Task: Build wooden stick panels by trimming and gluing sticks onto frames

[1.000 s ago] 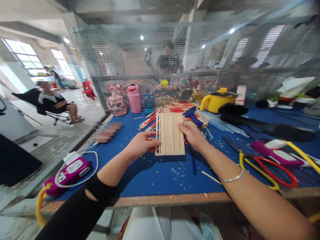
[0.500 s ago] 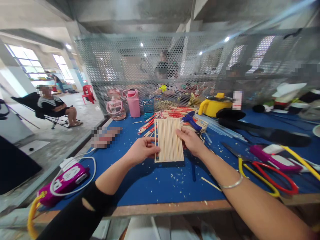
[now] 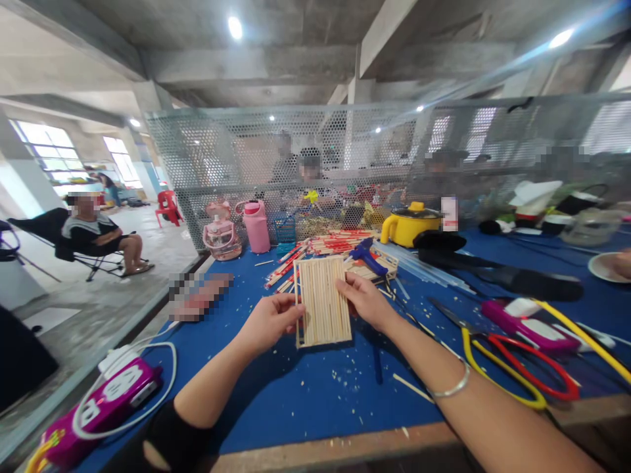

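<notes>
A flat panel of pale wooden sticks, laid side by side in a thin stick frame, is held up above the blue table. My left hand pinches its left edge between thumb and fingers. On the right edge, my right hand grips the panel, thumb on the front face. Just behind the panel lie a blue glue gun and a pile of sticks in red-and-white wrappers. Another stick frame lies partly under the glue gun.
Scissors with red and yellow handles and a purple power strip lie right. Another purple power strip is at left. A yellow pot and pink bottle stand behind. One person sits at far left.
The view has tilted upward, so the table and panel appear lower. The panel is tilted slightly differently, still held by both hands. At the far right, part of another person's hand now shows by a bowl.
</notes>
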A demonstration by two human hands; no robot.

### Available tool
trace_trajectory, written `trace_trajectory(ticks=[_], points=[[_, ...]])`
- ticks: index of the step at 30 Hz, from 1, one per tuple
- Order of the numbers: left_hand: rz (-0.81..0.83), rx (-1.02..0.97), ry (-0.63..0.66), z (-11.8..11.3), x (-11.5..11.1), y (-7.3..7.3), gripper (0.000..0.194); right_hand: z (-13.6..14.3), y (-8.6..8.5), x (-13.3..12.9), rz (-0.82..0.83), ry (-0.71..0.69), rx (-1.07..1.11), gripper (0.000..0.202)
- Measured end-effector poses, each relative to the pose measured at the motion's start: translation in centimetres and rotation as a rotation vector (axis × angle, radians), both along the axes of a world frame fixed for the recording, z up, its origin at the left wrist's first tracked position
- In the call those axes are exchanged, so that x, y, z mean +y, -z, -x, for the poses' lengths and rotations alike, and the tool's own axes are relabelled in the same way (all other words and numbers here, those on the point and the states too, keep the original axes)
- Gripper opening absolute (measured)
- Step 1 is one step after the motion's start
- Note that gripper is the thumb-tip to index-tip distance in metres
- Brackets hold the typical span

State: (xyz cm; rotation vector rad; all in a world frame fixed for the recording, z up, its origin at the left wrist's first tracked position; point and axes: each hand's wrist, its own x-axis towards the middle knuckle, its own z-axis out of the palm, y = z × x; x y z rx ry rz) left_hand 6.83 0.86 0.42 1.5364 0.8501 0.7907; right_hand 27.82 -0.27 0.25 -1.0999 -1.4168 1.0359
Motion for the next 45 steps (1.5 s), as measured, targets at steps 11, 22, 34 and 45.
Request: trace_trajectory(ticks=[11, 22, 34, 45], points=[[-0.068, -0.050, -0.108, -0.2, 0.1, 0.2, 0.025, 0.0, 0.0, -0.1, -0.011, -0.059, 0.000, 0.049], [-0.057, -0.065, -0.099, -0.2, 0.0, 0.2, 0.023, 0.1, 0.1, 0.0, -0.017, -0.066, 0.007, 0.048], [0.421, -0.091, -0.150, -0.1, 0.2, 0.1, 0.016, 0.1, 1.2, 0.5, 0.198, -0.022, -0.193, 0.044], [0.572, -0.050, -0.226, -0.5, 0.9, 1.5, 0.009, -2.5, -2.6, 1.4, -0.003, 0.400, -0.759, 0.055]])
